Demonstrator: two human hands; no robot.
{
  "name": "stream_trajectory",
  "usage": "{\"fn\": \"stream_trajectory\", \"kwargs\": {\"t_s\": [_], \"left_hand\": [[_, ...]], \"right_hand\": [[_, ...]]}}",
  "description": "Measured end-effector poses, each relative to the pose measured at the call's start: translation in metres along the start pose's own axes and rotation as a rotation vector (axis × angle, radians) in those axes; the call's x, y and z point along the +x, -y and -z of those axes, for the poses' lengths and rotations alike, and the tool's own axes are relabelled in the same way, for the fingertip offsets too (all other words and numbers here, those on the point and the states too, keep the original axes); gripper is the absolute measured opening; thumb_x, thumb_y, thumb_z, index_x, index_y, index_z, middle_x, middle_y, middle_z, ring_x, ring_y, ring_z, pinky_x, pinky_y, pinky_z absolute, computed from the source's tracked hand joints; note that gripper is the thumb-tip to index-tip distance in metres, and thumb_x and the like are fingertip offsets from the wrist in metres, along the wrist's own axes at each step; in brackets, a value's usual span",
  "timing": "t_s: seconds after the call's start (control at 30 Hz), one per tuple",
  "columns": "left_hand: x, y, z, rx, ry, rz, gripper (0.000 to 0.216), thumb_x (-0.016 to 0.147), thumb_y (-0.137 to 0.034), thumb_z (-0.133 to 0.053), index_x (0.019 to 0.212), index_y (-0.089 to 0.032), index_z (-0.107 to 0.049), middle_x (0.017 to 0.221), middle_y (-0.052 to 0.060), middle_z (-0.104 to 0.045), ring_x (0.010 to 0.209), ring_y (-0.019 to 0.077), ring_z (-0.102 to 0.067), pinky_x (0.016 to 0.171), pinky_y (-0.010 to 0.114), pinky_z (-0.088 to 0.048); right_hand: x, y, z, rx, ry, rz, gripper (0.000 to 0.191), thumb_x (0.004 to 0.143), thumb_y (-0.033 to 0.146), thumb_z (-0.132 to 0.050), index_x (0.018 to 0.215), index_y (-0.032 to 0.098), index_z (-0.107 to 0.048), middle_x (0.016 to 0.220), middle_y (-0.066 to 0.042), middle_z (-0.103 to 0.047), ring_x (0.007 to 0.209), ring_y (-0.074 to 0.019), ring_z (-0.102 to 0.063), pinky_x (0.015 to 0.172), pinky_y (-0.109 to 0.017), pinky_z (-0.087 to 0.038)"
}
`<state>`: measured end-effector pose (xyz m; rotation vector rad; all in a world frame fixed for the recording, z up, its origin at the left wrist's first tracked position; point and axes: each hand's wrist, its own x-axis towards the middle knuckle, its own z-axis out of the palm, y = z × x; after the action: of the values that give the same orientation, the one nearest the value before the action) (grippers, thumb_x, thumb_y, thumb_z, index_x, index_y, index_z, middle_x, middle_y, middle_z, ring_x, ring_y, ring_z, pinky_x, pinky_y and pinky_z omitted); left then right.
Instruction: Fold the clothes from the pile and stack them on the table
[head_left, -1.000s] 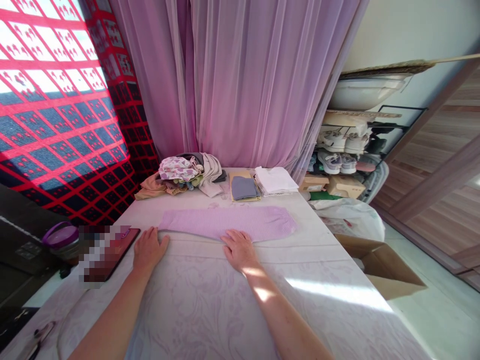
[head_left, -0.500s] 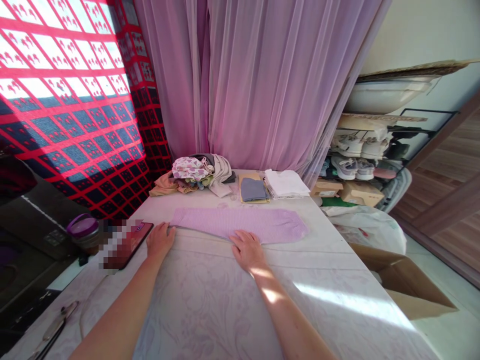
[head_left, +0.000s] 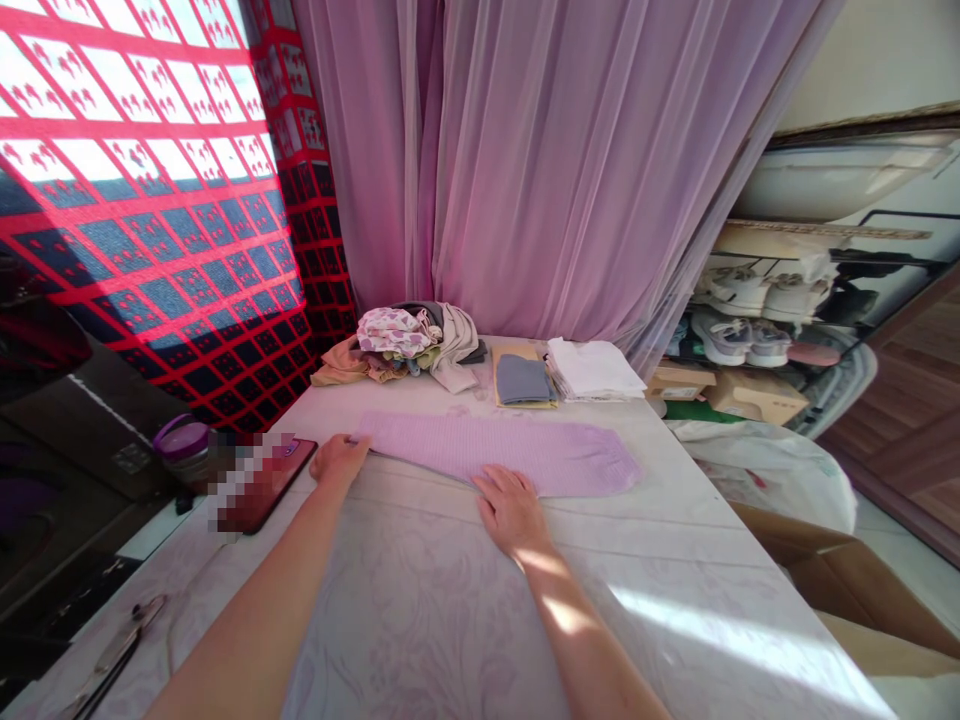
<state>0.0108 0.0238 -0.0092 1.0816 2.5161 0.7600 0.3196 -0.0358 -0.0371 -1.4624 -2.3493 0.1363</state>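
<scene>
A long folded lilac knit garment lies flat across the table. My left hand is at its left end, fingers curled round the corner of the cloth. My right hand lies flat with fingers spread, fingertips on the garment's near edge about its middle.
A heap of crumpled clothes, a folded grey cloth and a white folded stack sit at the table's far edge under a pink curtain. A phone lies left of my left hand. Cardboard box and shoe rack stand to the right.
My left hand has moved from lying flat beside the garment to gripping its left corner. My right hand stays on the near edge. The camera has shifted left.
</scene>
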Motion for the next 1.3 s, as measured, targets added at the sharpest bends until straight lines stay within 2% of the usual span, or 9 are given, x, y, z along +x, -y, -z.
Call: {"fn": "stream_trajectory", "kwargs": {"t_s": [0.07, 0.2, 0.33, 0.47, 0.57, 0.7, 0.83, 1.0, 1.3], "left_hand": [[-0.001, -0.004, 0.0, -0.054, -0.007, 0.006, 0.04, 0.07, -0.046, -0.063, 0.098, -0.018, -0.067, 0.105, 0.017, -0.071, 0.109, 0.0388, -0.06, 0.091, 0.051, -0.043], [-0.005, -0.009, -0.003, -0.183, -0.048, -0.018, 0.04, 0.074, -0.037, -0.062, 0.109, -0.018, -0.063, 0.102, 0.01, -0.071, 0.099, 0.0292, -0.065, 0.085, 0.041, -0.049], [-0.013, -0.028, -0.014, -0.364, -0.08, -0.067, 0.047, 0.079, -0.033, -0.057, 0.123, -0.015, -0.055, 0.104, 0.008, -0.071, 0.091, 0.0193, -0.067, 0.079, 0.031, -0.052], [-0.033, -0.061, -0.03, -0.52, -0.044, -0.18, 0.039, 0.082, -0.029, -0.053, 0.119, -0.015, -0.059, 0.104, 0.007, -0.072, 0.088, 0.0138, -0.067, 0.075, 0.022, -0.051], [-0.057, -0.082, -0.043, -0.55, 0.004, -0.29, 0.031, 0.081, -0.027, -0.055, 0.109, -0.018, -0.066, 0.095, 0.002, -0.073, 0.084, 0.0129, -0.067, 0.074, 0.02, -0.05], [-0.093, -0.095, -0.061, -0.402, 0.08, -0.51, 0.025, 0.08, -0.026, -0.059, 0.103, -0.024, -0.069, 0.09, -0.001, -0.074, 0.083, 0.0139, -0.066, 0.077, 0.022, -0.047], [-0.12, -0.098, -0.078, -0.234, 0.136, -0.607, 0.024, 0.084, -0.026, -0.058, 0.105, -0.027, -0.069, 0.096, 0.001, -0.075, 0.089, 0.0165, -0.067, 0.081, 0.025, -0.047], [-0.134, -0.101, -0.087, -0.146, 0.171, -0.639, 0.023, 0.086, -0.028, -0.057, 0.106, -0.026, -0.069, 0.1, 0.004, -0.075, 0.09, 0.0186, -0.067, 0.08, 0.028, -0.047], [-0.14, -0.106, -0.091, -0.075, 0.21, -0.648, 0.025, 0.087, -0.027, -0.058, 0.109, -0.026, -0.069, 0.098, 0.004, -0.075, 0.089, 0.02, -0.067, 0.077, 0.029, -0.047]], "right_hand": [[0.0, 0.0, 0.001, 0.011, -0.005, 0.004, 0.036, 0.091, 0.023, -0.047, 0.123, 0.027, -0.063, 0.133, -0.008, -0.058, 0.126, -0.0228, -0.047, 0.106, -0.043, -0.032], [-0.001, -0.004, -0.003, 0.081, -0.06, 0.014, 0.036, 0.089, 0.022, -0.048, 0.12, 0.026, -0.065, 0.13, -0.008, -0.061, 0.123, -0.0226, -0.05, 0.105, -0.043, -0.035], [-0.001, -0.015, -0.012, 0.282, -0.26, -0.023, 0.034, 0.089, 0.023, -0.043, 0.109, 0.023, -0.07, 0.117, -0.008, -0.068, 0.11, -0.0195, -0.06, 0.098, -0.037, -0.044], [0.0, -0.03, -0.015, 0.518, -0.491, -0.226, 0.036, 0.088, 0.031, -0.04, 0.098, 0.021, -0.073, 0.103, -0.008, -0.073, 0.097, -0.0194, -0.066, 0.09, -0.035, -0.05], [0.0, -0.04, -0.012, 0.662, -0.558, -0.436, 0.037, 0.086, 0.039, -0.043, 0.096, 0.019, -0.073, 0.095, -0.009, -0.074, 0.084, -0.0201, -0.068, 0.08, -0.034, -0.053], [0.001, -0.047, -0.009, 0.806, -0.576, -0.538, 0.038, 0.083, 0.042, -0.046, 0.093, 0.017, -0.073, 0.092, -0.009, -0.075, 0.084, -0.0215, -0.068, 0.079, -0.034, -0.053], [0.001, -0.048, -0.009, 0.83, -0.544, -0.536, 0.037, 0.082, 0.042, -0.047, 0.093, 0.018, -0.072, 0.092, -0.009, -0.075, 0.085, -0.022, -0.068, 0.08, -0.035, -0.052], [0.002, -0.047, -0.011, 0.818, -0.535, -0.523, 0.036, 0.082, 0.042, -0.047, 0.092, 0.019, -0.072, 0.094, -0.009, -0.075, 0.087, -0.0222, -0.068, 0.082, -0.036, -0.052], [0.003, -0.045, -0.008, 0.749, -0.488, -0.506, 0.036, 0.082, 0.04, -0.045, 0.095, 0.019, -0.072, 0.097, -0.009, -0.074, 0.089, -0.022, -0.068, 0.083, -0.035, -0.052]]}}
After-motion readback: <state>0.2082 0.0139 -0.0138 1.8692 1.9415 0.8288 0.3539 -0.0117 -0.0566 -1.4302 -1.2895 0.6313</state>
